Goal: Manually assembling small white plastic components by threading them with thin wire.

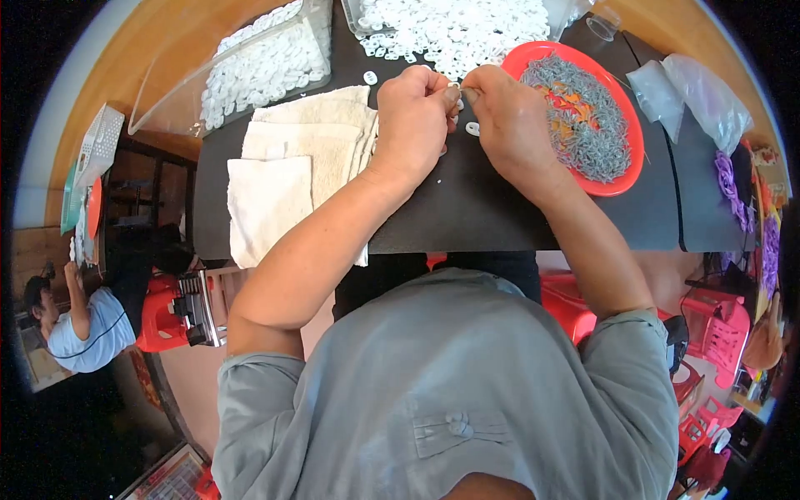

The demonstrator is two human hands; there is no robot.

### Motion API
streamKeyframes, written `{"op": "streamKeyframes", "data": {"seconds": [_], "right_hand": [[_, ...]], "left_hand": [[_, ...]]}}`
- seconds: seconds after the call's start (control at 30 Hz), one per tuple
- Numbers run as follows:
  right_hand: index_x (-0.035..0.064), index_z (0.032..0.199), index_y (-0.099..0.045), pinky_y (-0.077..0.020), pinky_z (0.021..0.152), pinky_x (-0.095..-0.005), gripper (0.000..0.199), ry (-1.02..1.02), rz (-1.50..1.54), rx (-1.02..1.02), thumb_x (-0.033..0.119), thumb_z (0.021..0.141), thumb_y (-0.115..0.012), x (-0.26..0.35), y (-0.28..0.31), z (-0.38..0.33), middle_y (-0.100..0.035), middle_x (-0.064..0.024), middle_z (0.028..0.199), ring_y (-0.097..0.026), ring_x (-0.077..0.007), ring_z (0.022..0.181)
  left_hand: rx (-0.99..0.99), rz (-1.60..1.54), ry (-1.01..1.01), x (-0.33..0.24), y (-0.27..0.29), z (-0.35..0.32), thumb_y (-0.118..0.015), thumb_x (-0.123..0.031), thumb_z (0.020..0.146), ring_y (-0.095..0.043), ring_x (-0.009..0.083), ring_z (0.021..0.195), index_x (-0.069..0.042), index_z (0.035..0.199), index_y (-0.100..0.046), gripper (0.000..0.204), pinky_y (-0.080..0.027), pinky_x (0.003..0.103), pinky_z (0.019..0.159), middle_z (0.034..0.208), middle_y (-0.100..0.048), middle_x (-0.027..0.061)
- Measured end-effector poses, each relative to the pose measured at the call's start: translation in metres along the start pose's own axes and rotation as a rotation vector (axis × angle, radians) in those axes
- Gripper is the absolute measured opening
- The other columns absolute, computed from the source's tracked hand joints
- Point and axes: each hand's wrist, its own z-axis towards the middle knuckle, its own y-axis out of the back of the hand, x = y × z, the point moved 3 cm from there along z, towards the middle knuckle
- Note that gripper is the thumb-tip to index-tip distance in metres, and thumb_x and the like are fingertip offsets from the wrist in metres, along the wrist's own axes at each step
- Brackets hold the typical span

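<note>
My left hand (412,117) pinches a small white plastic piece (454,85) between thumb and fingertips above the dark table. Close beside it, almost touching, my right hand (512,121) is closed in a pinch; whatever its fingertips hold is too small to make out. A loose white oval piece with holes (472,129) lies just below the fingertips. Beyond both hands spreads a heap of similar white pieces (458,37). Against my right hand's outer side stands a red oval tray (636,154), filled with small grey pieces (604,137) and some orange ones (571,108).
Folded cream cloths (271,196) lie left of my left forearm. Behind them is a clear box of white pieces (267,75). Clear plastic bags (704,96) rest at the far right of the dark table (492,221). Another person (87,329) sits far left; red stools stand around.
</note>
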Motion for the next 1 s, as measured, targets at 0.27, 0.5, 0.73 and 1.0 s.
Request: {"op": "streamKeyframes", "data": {"seconds": [0.27, 0.5, 0.73, 1.0], "right_hand": [[0.0010, 0.088, -0.058, -0.0462, 0.058, -0.0411, 0.003, 0.038, 0.029, -0.059, 0.002, 0.086, -0.058, 0.000, -0.009, -0.003, -0.061, -0.0168, 0.074, -0.062, -0.0354, 0.067], [0.0026, 0.092, -0.061, -0.0459, 0.056, -0.0366, 0.006, 0.088, 0.032, -0.079, 0.005, 0.086, -0.059, -0.003, -0.006, 0.004, -0.061, -0.0150, 0.071, -0.061, -0.0298, 0.062], [0.0060, 0.104, -0.067, -0.0478, 0.061, -0.0316, 0.020, -0.056, -0.130, 0.067, 0.010, 0.085, -0.064, -0.006, 0.040, 0.019, -0.064, -0.0122, 0.074, -0.062, -0.0228, 0.065], [0.0054, 0.082, -0.062, -0.0502, 0.062, -0.0417, 0.004, 0.204, -0.546, 0.398, 0.006, 0.079, -0.061, 0.012, 0.016, -0.002, -0.065, -0.0123, 0.080, -0.065, -0.0325, 0.070]], "left_hand": [[-0.134, 0.096, -0.187, 0.011, -0.002, 0.004, -0.063, 0.001, 0.080, -0.052, 0.0140, 0.053, 0.004, 0.069, -0.056, 0.013, -0.042, 0.031, 0.050, 0.060, -0.058, 0.0089], [-0.135, 0.170, -0.263, 0.008, -0.001, 0.011, -0.064, -0.001, 0.080, -0.056, 0.0155, 0.054, 0.004, 0.071, -0.057, 0.012, -0.044, 0.032, 0.050, 0.060, -0.059, 0.0109], [-0.092, -0.093, -0.118, -0.001, 0.015, 0.016, -0.060, -0.010, 0.090, -0.054, 0.0090, 0.055, -0.001, 0.085, -0.060, 0.010, -0.041, 0.024, 0.042, 0.069, -0.059, 0.0035], [-0.028, -0.263, -0.127, 0.001, 0.016, 0.021, -0.063, -0.010, 0.083, -0.054, 0.0111, 0.052, 0.001, 0.085, -0.060, 0.011, -0.041, 0.025, 0.041, 0.067, -0.058, 0.0047]]}}
